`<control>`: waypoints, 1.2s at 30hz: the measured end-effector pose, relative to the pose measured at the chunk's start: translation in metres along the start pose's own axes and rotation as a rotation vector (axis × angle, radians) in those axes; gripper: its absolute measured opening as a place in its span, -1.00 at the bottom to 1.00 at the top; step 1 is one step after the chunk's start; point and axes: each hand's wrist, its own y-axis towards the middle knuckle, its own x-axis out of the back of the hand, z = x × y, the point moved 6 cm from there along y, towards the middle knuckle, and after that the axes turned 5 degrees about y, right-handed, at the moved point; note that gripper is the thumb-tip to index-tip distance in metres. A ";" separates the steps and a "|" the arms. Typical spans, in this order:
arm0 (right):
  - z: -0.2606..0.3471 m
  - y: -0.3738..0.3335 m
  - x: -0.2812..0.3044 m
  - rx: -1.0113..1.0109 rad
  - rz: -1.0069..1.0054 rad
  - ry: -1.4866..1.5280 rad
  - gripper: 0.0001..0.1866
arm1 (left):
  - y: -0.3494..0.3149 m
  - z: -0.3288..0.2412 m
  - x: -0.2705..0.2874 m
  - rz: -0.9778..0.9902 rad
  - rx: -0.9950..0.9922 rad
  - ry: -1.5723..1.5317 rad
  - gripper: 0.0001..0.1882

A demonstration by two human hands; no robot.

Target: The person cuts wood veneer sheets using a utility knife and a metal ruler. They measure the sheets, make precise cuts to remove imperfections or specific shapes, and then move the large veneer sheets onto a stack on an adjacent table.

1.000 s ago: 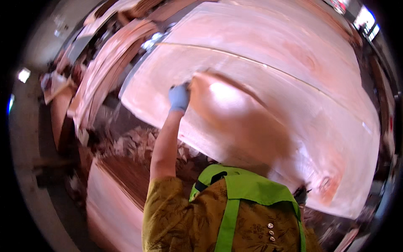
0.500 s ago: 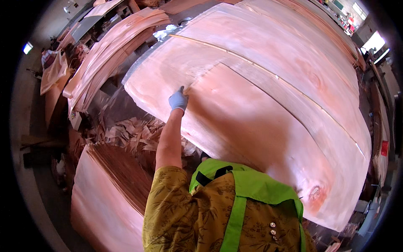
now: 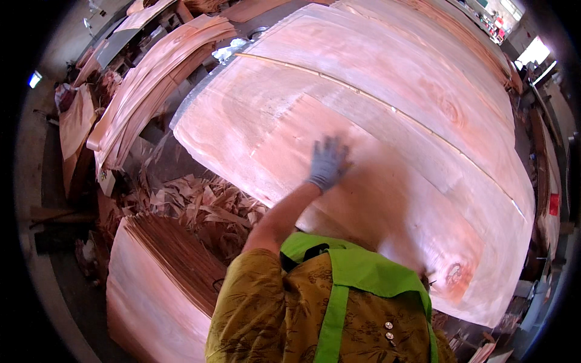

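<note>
My left hand (image 3: 327,162), in a grey-blue work glove, lies over a smaller pinkish wood veneer sheet (image 3: 387,193) with its fingers spread and nothing held in them. That sheet rests on a wide, paler stack of veneer (image 3: 224,121). Across the stack runs a long thin bamboo-like stick (image 3: 357,91), beyond my hand. A reddish knot (image 3: 455,273) marks the sheet near its right end. My right hand does not show; my body and the green apron (image 3: 381,260) fill the lower part of the view.
Thin veneer scraps (image 3: 206,202) lie heaped on the floor left of the stack. Nearer, another veneer pile (image 3: 151,290) stands at the lower left. Curved sheets (image 3: 151,78) are stacked at the far left. A crumpled white-blue item (image 3: 229,51) sits at the stick's left end.
My left hand has moved right and slightly nearer, from the veneer sheet's left edge onto its surface. Its fingers have gone from a pointing shape to spread.
</note>
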 end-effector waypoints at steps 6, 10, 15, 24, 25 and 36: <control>-0.011 0.033 0.095 0.191 -0.282 0.176 -0.91 | 0.019 -0.103 -0.023 0.136 -0.263 -0.175 -0.29; -0.012 0.025 0.041 0.127 -0.162 0.025 -0.90 | -0.004 -0.046 -0.041 0.136 -0.122 -0.074 -0.27; -0.007 0.011 0.081 0.225 -0.384 0.058 -0.55 | 0.009 -0.021 -0.045 0.079 -0.049 -0.084 -0.31; -0.003 0.008 -0.251 0.316 0.283 -0.480 -0.55 | 0.011 0.214 -0.046 0.040 0.490 0.194 -0.38; -0.011 -0.003 -0.318 0.293 0.294 -0.636 -0.53 | 0.011 0.223 -0.040 0.073 0.488 0.290 -0.43; -0.116 -0.037 -0.701 0.681 0.796 -1.708 -0.63 | -0.003 0.217 -0.046 -0.117 0.368 -0.096 -0.59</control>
